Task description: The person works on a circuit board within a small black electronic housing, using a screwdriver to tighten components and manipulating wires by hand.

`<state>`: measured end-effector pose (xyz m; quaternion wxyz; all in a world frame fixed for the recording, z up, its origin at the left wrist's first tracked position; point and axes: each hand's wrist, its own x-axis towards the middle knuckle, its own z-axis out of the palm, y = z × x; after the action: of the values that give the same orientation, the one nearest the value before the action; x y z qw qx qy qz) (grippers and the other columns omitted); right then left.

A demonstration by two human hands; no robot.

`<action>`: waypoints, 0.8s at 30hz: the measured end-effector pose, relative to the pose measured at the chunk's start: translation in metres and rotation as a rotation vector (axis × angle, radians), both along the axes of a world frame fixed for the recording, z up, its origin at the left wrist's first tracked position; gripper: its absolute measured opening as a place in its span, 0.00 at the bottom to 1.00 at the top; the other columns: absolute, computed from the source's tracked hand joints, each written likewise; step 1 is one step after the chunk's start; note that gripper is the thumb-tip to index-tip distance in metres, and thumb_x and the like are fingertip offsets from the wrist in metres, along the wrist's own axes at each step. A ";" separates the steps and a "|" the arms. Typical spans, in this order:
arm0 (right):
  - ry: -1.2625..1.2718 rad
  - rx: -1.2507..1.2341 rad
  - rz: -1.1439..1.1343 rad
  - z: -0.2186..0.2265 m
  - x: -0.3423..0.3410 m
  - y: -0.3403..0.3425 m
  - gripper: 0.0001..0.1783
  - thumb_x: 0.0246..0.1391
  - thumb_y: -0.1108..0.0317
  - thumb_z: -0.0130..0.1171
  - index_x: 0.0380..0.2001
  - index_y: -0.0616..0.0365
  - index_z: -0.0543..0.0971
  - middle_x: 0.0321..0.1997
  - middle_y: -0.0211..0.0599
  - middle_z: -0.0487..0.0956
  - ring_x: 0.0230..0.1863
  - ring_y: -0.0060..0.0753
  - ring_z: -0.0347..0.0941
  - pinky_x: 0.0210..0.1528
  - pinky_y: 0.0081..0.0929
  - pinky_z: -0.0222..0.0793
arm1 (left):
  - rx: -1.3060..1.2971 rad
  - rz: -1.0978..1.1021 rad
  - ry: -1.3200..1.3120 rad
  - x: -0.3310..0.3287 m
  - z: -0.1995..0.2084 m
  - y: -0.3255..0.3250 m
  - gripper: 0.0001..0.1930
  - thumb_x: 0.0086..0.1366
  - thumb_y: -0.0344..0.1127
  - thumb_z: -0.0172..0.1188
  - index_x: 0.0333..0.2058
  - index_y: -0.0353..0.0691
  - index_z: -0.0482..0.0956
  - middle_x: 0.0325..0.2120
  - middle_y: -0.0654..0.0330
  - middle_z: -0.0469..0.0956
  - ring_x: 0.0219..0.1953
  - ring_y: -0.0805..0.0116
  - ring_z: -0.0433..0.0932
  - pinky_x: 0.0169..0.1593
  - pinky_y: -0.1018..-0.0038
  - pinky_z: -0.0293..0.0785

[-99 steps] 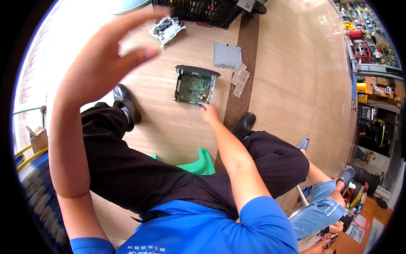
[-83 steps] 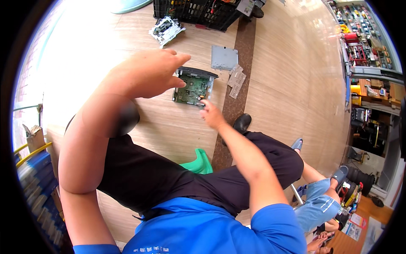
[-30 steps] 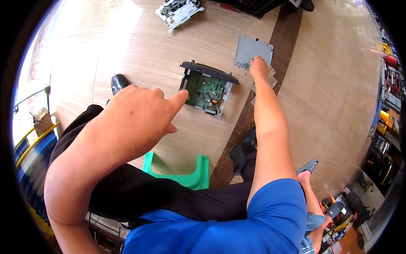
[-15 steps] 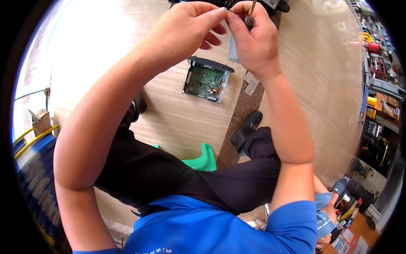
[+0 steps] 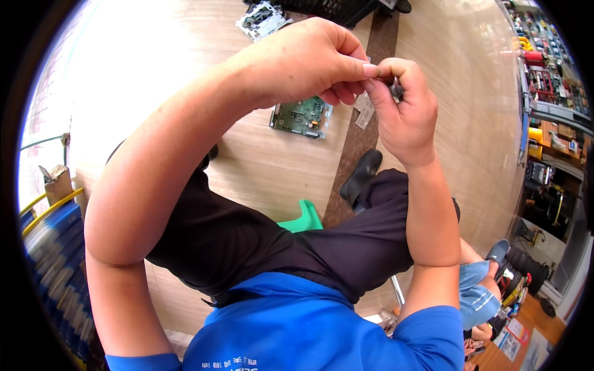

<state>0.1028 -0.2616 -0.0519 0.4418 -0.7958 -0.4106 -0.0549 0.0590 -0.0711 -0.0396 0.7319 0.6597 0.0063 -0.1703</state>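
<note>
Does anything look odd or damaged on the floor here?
The green circuit board lies exposed on the floor, odd for electronics, and a pale mechanism sits loose by the black crate; no clear damage.

Floor [image 5: 266, 176]: pale, glossy and wood-grained, spreading out in front of you.
Band [image 5: 348, 142]: dark brown and mottled, running up the floor slightly right of your middle.
Stool [image 5: 303, 217]: green, partly visible just below you.
Light: strong glare [image 5: 142, 62] whitens the floor's far left corner.
Left edge: beside you, a yellow-railed rack [image 5: 52, 210] of blue items.
Right edge: crowded shelves [image 5: 538, 37] at the far corner; nearer you, a wood-coloured surface [image 5: 533, 309].
</note>
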 end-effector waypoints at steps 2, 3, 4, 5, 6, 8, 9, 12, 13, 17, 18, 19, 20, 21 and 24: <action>0.005 -0.032 0.001 0.000 0.001 -0.001 0.10 0.51 0.75 0.66 0.34 0.59 0.74 0.28 0.36 0.77 0.27 0.29 0.74 0.30 0.24 0.71 | 0.071 -0.004 -0.013 0.000 0.000 0.003 0.12 0.67 0.40 0.60 0.31 0.36 0.78 0.24 0.64 0.79 0.28 0.78 0.79 0.35 0.81 0.77; 0.020 -0.038 0.016 -0.002 0.002 0.000 0.10 0.51 0.75 0.66 0.34 0.59 0.75 0.28 0.35 0.77 0.27 0.29 0.74 0.30 0.24 0.70 | 0.071 -0.002 -0.012 0.001 0.000 0.004 0.12 0.67 0.40 0.60 0.31 0.36 0.78 0.24 0.64 0.79 0.28 0.78 0.79 0.35 0.81 0.77; 0.034 -0.043 0.031 -0.003 0.003 0.000 0.10 0.50 0.75 0.67 0.34 0.59 0.75 0.28 0.35 0.77 0.27 0.29 0.73 0.30 0.24 0.70 | 0.140 -0.024 -0.043 0.001 -0.001 0.006 0.12 0.67 0.39 0.59 0.31 0.36 0.78 0.24 0.64 0.79 0.28 0.78 0.79 0.35 0.81 0.77; 0.034 -0.043 0.035 -0.006 0.004 0.000 0.10 0.50 0.75 0.67 0.34 0.59 0.75 0.28 0.35 0.77 0.27 0.29 0.73 0.30 0.24 0.70 | 0.210 -0.045 -0.073 0.002 -0.001 0.007 0.11 0.67 0.38 0.58 0.31 0.35 0.78 0.24 0.64 0.79 0.27 0.78 0.79 0.35 0.81 0.77; 0.008 -0.037 0.054 -0.008 0.005 0.001 0.10 0.52 0.75 0.66 0.36 0.59 0.75 0.28 0.30 0.76 0.27 0.22 0.69 0.30 0.19 0.66 | 0.210 -0.039 -0.073 0.003 -0.001 0.008 0.11 0.67 0.38 0.58 0.31 0.35 0.78 0.24 0.64 0.79 0.27 0.78 0.79 0.35 0.81 0.77; -0.019 -0.031 0.081 -0.011 0.006 0.001 0.09 0.55 0.75 0.65 0.37 0.59 0.75 0.28 0.25 0.74 0.28 0.14 0.64 0.30 0.14 0.63 | 0.316 -0.041 -0.094 0.003 0.000 0.009 0.11 0.68 0.37 0.58 0.32 0.34 0.78 0.23 0.63 0.78 0.28 0.77 0.79 0.35 0.81 0.77; 0.083 -0.053 0.011 -0.010 0.006 -0.001 0.11 0.53 0.72 0.66 0.38 0.59 0.75 0.27 0.31 0.75 0.26 0.22 0.67 0.30 0.20 0.66 | 0.331 0.026 -0.125 0.005 -0.001 0.011 0.11 0.68 0.37 0.57 0.32 0.33 0.78 0.23 0.63 0.78 0.28 0.77 0.79 0.35 0.81 0.77; 0.228 -0.158 -0.098 -0.021 0.017 -0.011 0.13 0.53 0.69 0.63 0.41 0.61 0.75 0.28 0.40 0.76 0.27 0.35 0.71 0.33 0.29 0.70 | 0.307 0.225 -0.107 0.007 0.022 0.018 0.13 0.68 0.36 0.55 0.34 0.30 0.78 0.25 0.59 0.79 0.28 0.73 0.78 0.34 0.77 0.76; 0.274 -0.237 -0.145 -0.034 0.023 -0.016 0.14 0.55 0.69 0.60 0.43 0.61 0.74 0.30 0.43 0.77 0.30 0.40 0.73 0.36 0.33 0.72 | 0.345 0.246 -0.071 0.004 0.047 0.023 0.14 0.67 0.36 0.53 0.35 0.28 0.78 0.27 0.55 0.80 0.29 0.70 0.80 0.34 0.74 0.77; 0.043 -0.671 -0.082 -0.137 0.032 -0.039 0.17 0.55 0.74 0.51 0.49 0.63 0.73 0.39 0.55 0.76 0.42 0.56 0.73 0.48 0.42 0.71 | 0.340 0.367 -0.192 0.012 0.030 0.042 0.14 0.66 0.36 0.53 0.35 0.27 0.79 0.26 0.55 0.80 0.28 0.69 0.80 0.33 0.74 0.77; 0.148 -0.826 -0.095 -0.158 0.027 -0.041 0.19 0.54 0.76 0.50 0.50 0.62 0.73 0.42 0.58 0.75 0.46 0.59 0.72 0.51 0.44 0.70 | 0.344 0.373 -0.192 0.010 0.030 0.041 0.14 0.66 0.36 0.53 0.35 0.27 0.79 0.26 0.55 0.80 0.28 0.69 0.80 0.33 0.74 0.76; 0.184 -0.878 -0.063 -0.184 0.026 -0.051 0.18 0.54 0.74 0.52 0.49 0.61 0.74 0.41 0.59 0.76 0.46 0.59 0.73 0.50 0.44 0.70 | 0.347 0.378 -0.193 0.009 0.031 0.040 0.14 0.66 0.36 0.53 0.35 0.27 0.79 0.26 0.55 0.80 0.28 0.68 0.80 0.33 0.73 0.76; 0.221 -0.930 -0.031 -0.210 0.025 -0.061 0.16 0.54 0.73 0.54 0.47 0.61 0.75 0.41 0.59 0.77 0.45 0.59 0.74 0.50 0.44 0.71 | 0.429 0.396 -0.229 0.005 0.033 0.034 0.14 0.66 0.36 0.53 0.36 0.27 0.79 0.26 0.54 0.80 0.29 0.68 0.80 0.34 0.72 0.76; 0.221 -0.935 -0.027 -0.230 0.020 -0.067 0.16 0.54 0.73 0.54 0.47 0.61 0.75 0.41 0.59 0.77 0.45 0.59 0.74 0.50 0.44 0.71 | 0.469 0.406 -0.246 0.003 0.033 0.036 0.14 0.66 0.36 0.53 0.36 0.27 0.79 0.27 0.54 0.80 0.29 0.67 0.80 0.35 0.71 0.76; 0.412 -0.872 -0.232 -0.263 0.006 -0.069 0.18 0.52 0.70 0.61 0.47 0.57 0.77 0.41 0.58 0.79 0.44 0.57 0.76 0.46 0.43 0.71 | 0.455 0.357 -0.232 0.003 0.031 0.044 0.15 0.66 0.36 0.54 0.37 0.27 0.79 0.27 0.51 0.81 0.30 0.65 0.80 0.37 0.68 0.76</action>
<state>0.1085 -0.3304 -0.3149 0.1307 -0.9412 -0.2082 0.2317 0.0618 -0.0275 -0.0090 0.5795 0.8102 0.0767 0.0432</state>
